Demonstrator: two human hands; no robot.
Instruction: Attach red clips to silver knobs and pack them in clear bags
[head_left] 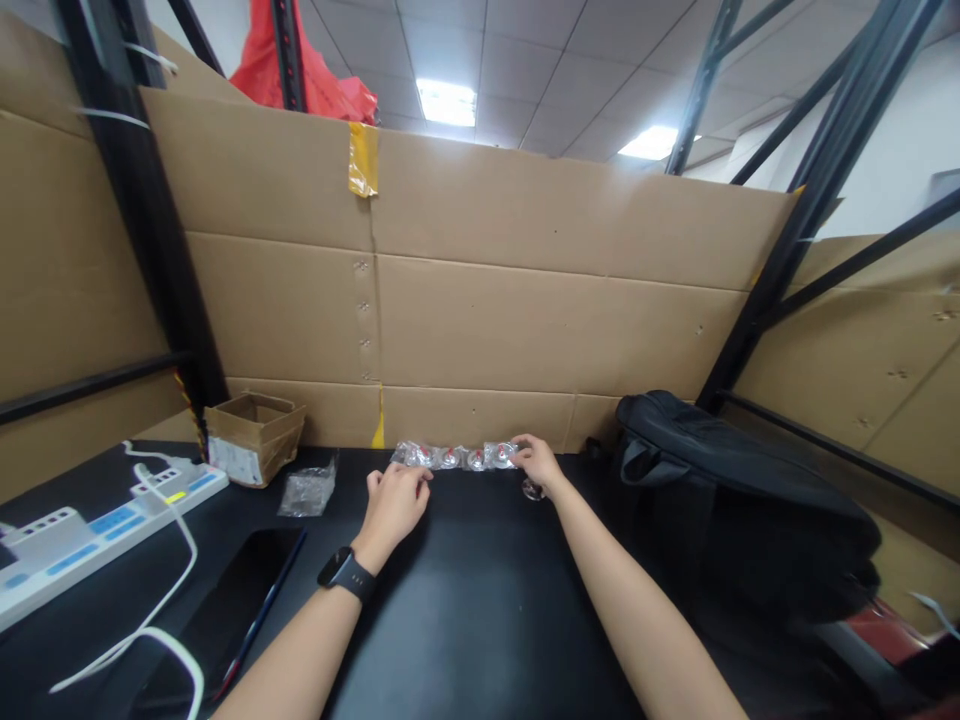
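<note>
Several small clear plastic packets [475,459] lie in a row along the foot of the cardboard wall, each with a shiny round item and a red spot in it. My left hand [394,503], with a dark watch [346,574] on its wrist, is just in front of the row's left end. Its fingers are loosely curled and slightly apart, with nothing visible in them. At the right end, my right hand [537,464] pinches the edge of the last packet [501,455] between thumb and fingers. A small round shiny item [533,490] lies on the black table below that hand.
A flattened clear plastic bag [308,491] and an open small cardboard box [256,437] are at left. Nearer are a white power strip [112,535] with cables and a dark phone-like slab [232,610]. A black bag [742,500] stands at right. Cardboard [480,320] walls the back.
</note>
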